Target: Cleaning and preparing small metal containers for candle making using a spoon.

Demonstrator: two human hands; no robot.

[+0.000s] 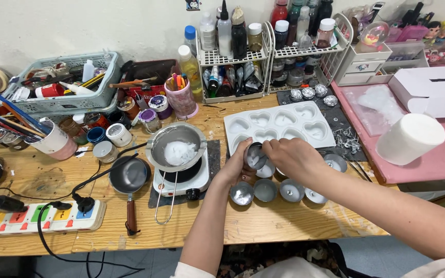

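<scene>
The left hand (232,172) and the right hand (286,157) are both closed around one small metal cup (255,155), held tilted just above the wooden table (263,221). Right under the hands is a row of similar round metal cups (265,190) standing on the table. A white heart-shaped mould tray (279,126) lies just behind the hands. To the left, a metal bowl with white wax (177,149) sits on a small electric hot plate (184,180)
</scene>
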